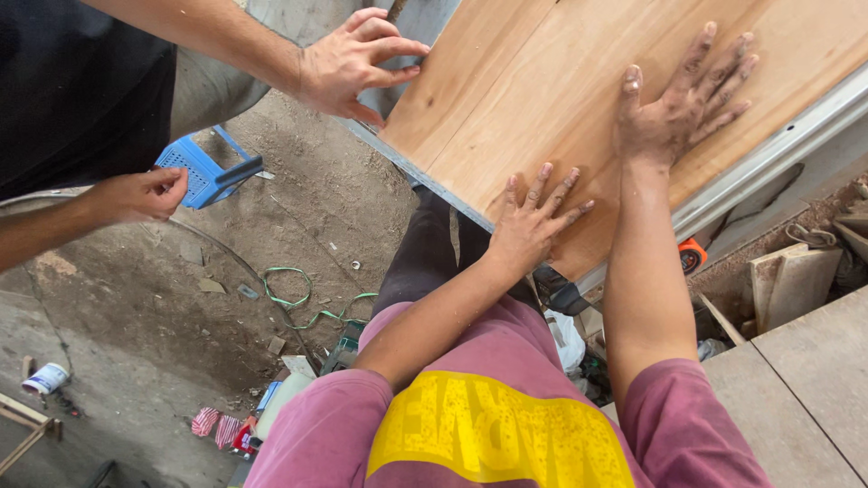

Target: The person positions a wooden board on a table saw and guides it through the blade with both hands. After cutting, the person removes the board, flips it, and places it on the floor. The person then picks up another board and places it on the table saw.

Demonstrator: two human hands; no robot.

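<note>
Both palms are pressing flat, fingers spread, on a wooden board: left hand nearer its lower edge, right hand farther up. Beyond the board's left corner, a co-worker's hand is gripping its edge.
</note>
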